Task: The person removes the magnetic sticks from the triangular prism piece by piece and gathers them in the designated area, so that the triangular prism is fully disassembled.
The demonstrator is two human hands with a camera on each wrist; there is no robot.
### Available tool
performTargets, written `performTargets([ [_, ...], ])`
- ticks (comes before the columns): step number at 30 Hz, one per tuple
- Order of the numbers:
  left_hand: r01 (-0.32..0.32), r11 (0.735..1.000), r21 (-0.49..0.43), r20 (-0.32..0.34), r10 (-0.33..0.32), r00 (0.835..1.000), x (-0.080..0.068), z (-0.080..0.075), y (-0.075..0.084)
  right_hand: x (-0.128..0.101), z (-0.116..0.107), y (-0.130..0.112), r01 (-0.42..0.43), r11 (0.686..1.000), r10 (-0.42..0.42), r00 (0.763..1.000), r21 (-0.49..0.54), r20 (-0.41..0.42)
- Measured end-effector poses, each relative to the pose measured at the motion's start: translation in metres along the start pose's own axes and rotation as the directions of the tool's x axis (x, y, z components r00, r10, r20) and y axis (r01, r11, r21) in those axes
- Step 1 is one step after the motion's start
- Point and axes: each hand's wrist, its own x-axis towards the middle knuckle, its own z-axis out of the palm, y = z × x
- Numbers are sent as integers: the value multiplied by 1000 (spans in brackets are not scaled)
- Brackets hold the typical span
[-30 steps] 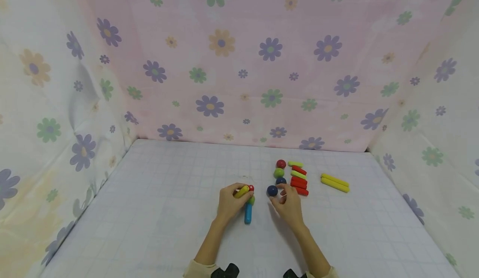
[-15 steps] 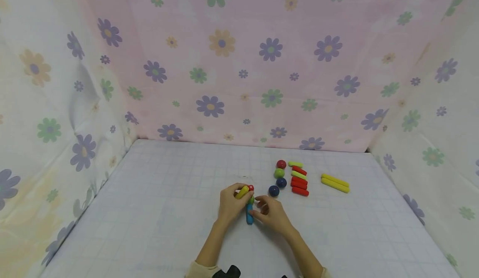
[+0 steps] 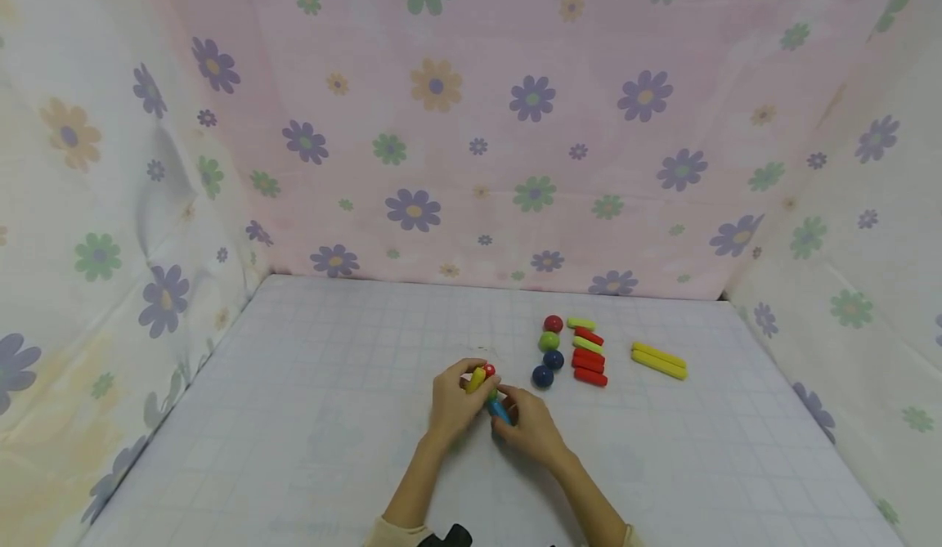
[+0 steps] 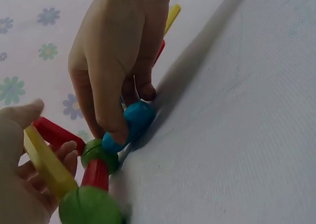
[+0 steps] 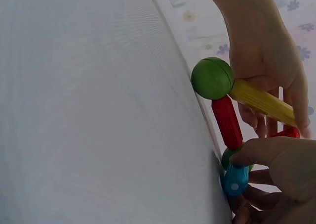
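My left hand (image 3: pixel 452 404) grips a ball-and-stick toy, its fingers around the yellow stick (image 4: pixel 49 164) and the red stick behind it. Two green balls belong to the toy; the larger-looking green ball (image 5: pixel 212 78) joins the yellow stick to another red stick (image 5: pixel 227 122). That red stick runs to the second green ball (image 4: pixel 94 152). Against this second ball lies one end of a short blue stick (image 4: pixel 139 120), pinched between the thumb and fingers of my right hand (image 3: pixel 533 428). In the head view the fingers hide much of the joint.
To the right on the white table (image 3: pixel 331 449) stands a column of balls: a red ball (image 3: pixel 553 324), a green ball (image 3: pixel 549 341) and two dark blue balls (image 3: pixel 543 377). Beside them lie several short red and lime sticks (image 3: pixel 589 359). Two yellow sticks (image 3: pixel 658 360) lie farther right.
My right hand has moved left from the dark blue balls to the blue stick and taken hold of it. The blue stick's near end has swung right. My left hand stays nearly in place.
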Motion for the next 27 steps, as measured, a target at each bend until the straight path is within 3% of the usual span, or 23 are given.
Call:
performTargets([
  [4,16,998,-56,66,-13,998,-1,-4,-3,1,0,2,9,1000,-9,1000,-13,6],
  [11,174,979,-104,131,-160,978,-2,-13,-11,3,0,7,-3,999,3,1000,-33,14],
  [16,165,984,-68,185,-150,971,-3,-14,-25,3,-1,8,14,1000,-14,1000,-12,4],
  [22,145,989,-24,290,-131,948,-2,-16,-36,4,-1,8,26,999,-26,999,29,-18],
  [27,119,993,-6,306,-111,945,0,-17,-38,4,1,9,31,999,-30,999,22,-42],
])
